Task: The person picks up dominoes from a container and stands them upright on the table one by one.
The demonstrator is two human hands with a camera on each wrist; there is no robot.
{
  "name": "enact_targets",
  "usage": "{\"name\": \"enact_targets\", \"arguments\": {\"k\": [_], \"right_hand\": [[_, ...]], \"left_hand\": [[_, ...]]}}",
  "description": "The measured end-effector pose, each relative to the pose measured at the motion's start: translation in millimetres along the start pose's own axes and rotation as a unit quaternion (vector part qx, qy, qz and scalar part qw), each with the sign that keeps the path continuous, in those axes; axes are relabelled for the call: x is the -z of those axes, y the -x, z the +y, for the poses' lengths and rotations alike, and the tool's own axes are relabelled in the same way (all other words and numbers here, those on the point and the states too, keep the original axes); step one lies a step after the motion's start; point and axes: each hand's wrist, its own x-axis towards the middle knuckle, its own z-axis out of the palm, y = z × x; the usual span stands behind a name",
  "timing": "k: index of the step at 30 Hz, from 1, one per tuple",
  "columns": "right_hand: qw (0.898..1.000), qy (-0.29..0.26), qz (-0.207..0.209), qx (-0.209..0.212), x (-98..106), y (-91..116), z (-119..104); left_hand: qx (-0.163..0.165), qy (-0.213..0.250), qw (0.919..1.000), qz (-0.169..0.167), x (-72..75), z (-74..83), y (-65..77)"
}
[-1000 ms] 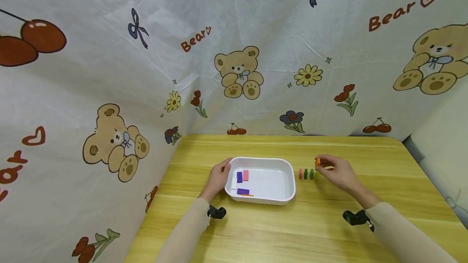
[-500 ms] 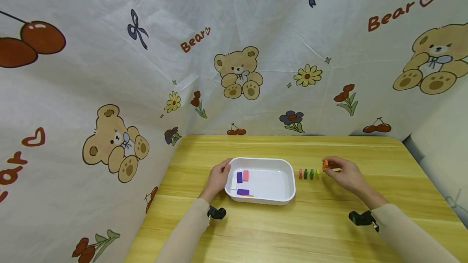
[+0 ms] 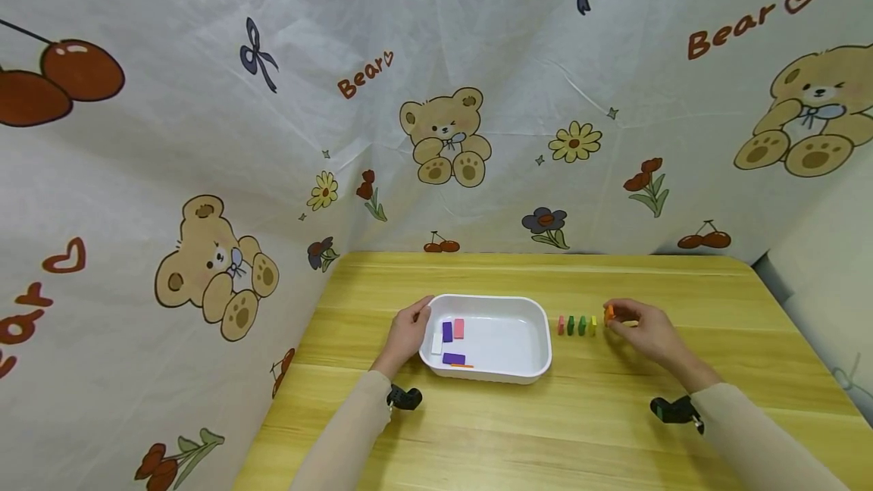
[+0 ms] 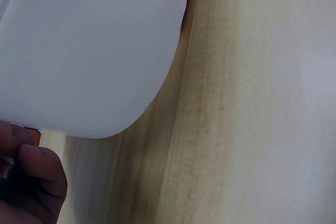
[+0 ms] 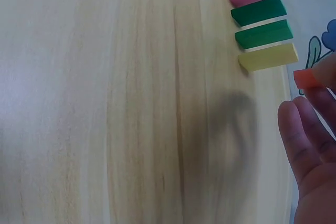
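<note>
My left hand [image 3: 407,333] grips the left rim of a white plastic tray [image 3: 505,375]; in the left wrist view its curled fingers show at the tray's edge. Between thumb and fingertips my right hand [image 3: 644,330] pinches an orange domino block [image 3: 609,314], held upright just right of a short row. That row has a pink domino [image 3: 561,326], two green dominoes [image 5: 264,33] and a yellow domino [image 3: 592,326], all standing on edge with small gaps. In the right wrist view the orange block is partly hidden by the fingers.
Inside the tray's left part lie a pink block [image 3: 459,328], a white block [image 3: 436,342], two purple blocks [image 3: 453,358] and a thin orange piece [image 3: 461,365]. Behind the wooden table [image 3: 532,438] hangs a bear-print cloth [image 3: 443,211].
My right hand has moved right with the orange domino, past the yellow one, then lowered slightly toward the table. The yellow domino now shows fully. The left hand and tray have stayed put.
</note>
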Motion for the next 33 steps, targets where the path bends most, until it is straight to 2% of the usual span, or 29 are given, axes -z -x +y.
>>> {"name": "enact_targets", "arguments": {"k": [8,20,33], "right_hand": [[1.000,-0.004,-0.007,-0.005,-5,1,7],[0.999,-0.013,-0.012,-0.045,-19,4,16],[0.999,-0.013,-0.030,-0.037,-22,2,20]], "left_hand": [[0.002,-0.003,1.0000,0.005,-0.3,-1.4,-1.2],[-0.002,-0.006,1.0000,0.002,-0.5,-2.1,-0.5],[-0.002,-0.005,1.0000,0.005,-1.3,-3.5,-2.3]]}}
